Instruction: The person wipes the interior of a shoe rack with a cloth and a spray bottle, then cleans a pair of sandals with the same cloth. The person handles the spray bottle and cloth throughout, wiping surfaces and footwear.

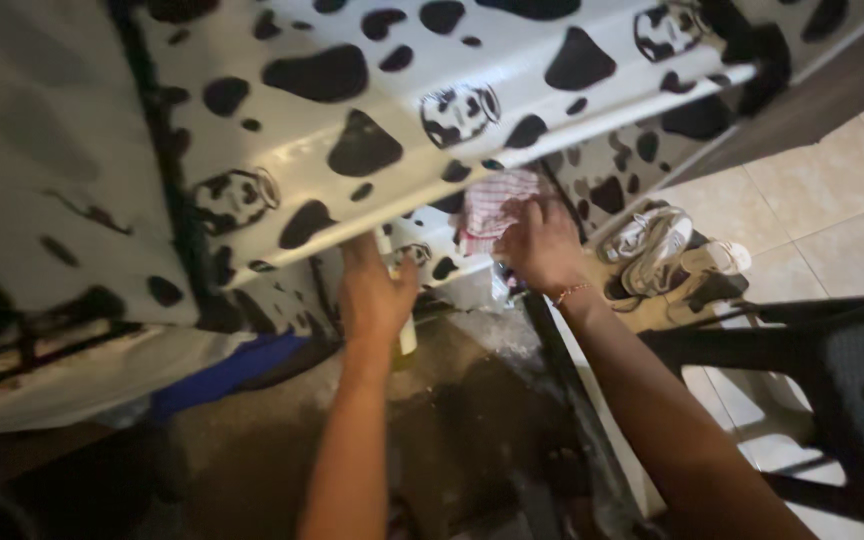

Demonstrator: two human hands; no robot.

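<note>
the cloth [492, 208] is a small rag, white with thin red checks, crumpled into a loose bunch. it is pressed flat against the cow-patterned cabinet front [372, 110], just under the lower edge of the white, black-blotched panel, near that panel's right end. the bottle [405, 335] is slim and pale with a yellowish lower part; it stands upright close below the same lower edge, left of the cloth, mostly hidden, so its top cannot be made out.

Sneakers [657, 250], probably a dark chair [832, 380]
</note>
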